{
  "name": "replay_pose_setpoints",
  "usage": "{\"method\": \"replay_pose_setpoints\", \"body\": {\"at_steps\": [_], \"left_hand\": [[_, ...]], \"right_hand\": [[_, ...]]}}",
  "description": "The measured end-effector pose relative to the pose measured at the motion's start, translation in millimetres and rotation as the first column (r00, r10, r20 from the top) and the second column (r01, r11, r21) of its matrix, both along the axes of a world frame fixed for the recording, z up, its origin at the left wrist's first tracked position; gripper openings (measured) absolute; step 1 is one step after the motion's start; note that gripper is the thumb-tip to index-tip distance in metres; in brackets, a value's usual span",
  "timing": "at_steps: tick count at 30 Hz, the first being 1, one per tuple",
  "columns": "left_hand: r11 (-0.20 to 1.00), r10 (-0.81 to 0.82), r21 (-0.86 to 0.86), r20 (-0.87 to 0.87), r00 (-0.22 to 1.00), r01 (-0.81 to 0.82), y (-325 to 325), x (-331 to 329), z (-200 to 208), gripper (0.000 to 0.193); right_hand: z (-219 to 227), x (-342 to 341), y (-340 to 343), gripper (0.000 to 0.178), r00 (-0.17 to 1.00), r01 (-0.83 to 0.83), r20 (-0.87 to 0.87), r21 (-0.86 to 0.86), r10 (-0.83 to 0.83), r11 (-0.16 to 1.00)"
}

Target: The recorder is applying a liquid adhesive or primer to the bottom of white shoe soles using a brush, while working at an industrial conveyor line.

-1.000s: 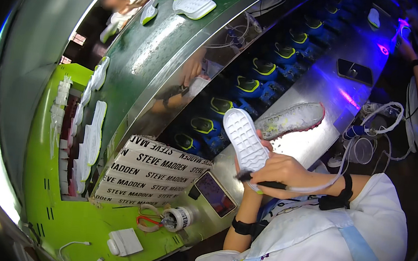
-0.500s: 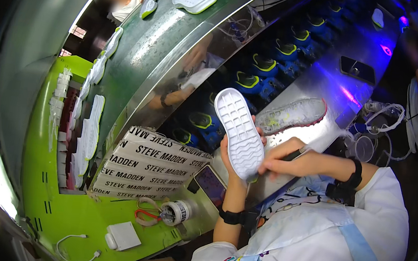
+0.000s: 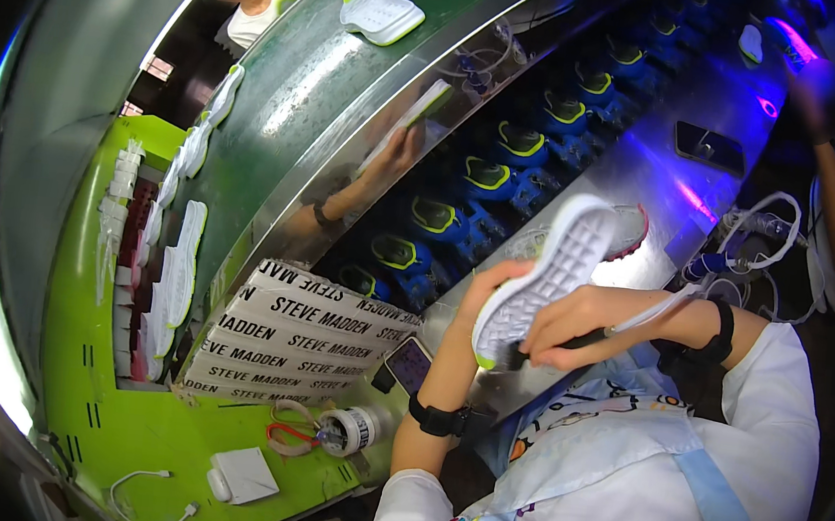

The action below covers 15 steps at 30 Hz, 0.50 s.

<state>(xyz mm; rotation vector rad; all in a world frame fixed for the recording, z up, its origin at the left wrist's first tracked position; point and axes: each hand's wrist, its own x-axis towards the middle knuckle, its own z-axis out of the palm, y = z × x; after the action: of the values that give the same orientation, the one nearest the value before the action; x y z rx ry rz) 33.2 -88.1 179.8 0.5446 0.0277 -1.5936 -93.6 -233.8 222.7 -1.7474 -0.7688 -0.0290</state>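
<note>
A white shoe sole (image 3: 560, 264) with a gridded tread and a lime tip at its near end is tilted up on its edge in front of me. My left hand (image 3: 498, 280) is closed around the sole's left side; some of its fingers are hidden behind it. My right hand (image 3: 577, 321) grips a dark, slim tool (image 3: 586, 342) trailing a pale tube (image 3: 659, 309). Its dark tip, perhaps a brush, is at the sole's lower end. Behind the sole lies a grey shoe-shaped piece with a red edge (image 3: 631, 236), partly covered, on the metal bench.
Blue shoes with lime collars (image 3: 486, 174) stand in a row beyond the bench. A phone (image 3: 710, 148) lies at the right. On the left are a green belt with soles (image 3: 381, 18), a printed carton (image 3: 300, 335), scissors (image 3: 290, 434) and a tub (image 3: 351, 430). Other people stand nearby.
The sole has turned from facing me nearly flat to tilted on edge, its top swinging right. My right hand has stayed by its lower end. Soles on the belt and the row of shoes have shifted.
</note>
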Motion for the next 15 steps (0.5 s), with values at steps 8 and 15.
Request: {"method": "replay_pose_setpoints", "body": {"at_steps": [8, 15], "left_hand": [[0.918, -0.141, 0.391, 0.474, 0.869, -0.064, 2, -5, 22, 0.03], [0.904, -0.168, 0.363, 0.786, 0.594, -0.226, 21, -10, 5, 0.038]], "right_hand": [[-11, -6, -26, 0.013, 0.995, 0.061, -0.069, -0.114, -0.069, 0.992], [-28, -15, -59, 0.012, 0.965, 0.204, -0.131, -0.167, -0.227, 0.965]]}}
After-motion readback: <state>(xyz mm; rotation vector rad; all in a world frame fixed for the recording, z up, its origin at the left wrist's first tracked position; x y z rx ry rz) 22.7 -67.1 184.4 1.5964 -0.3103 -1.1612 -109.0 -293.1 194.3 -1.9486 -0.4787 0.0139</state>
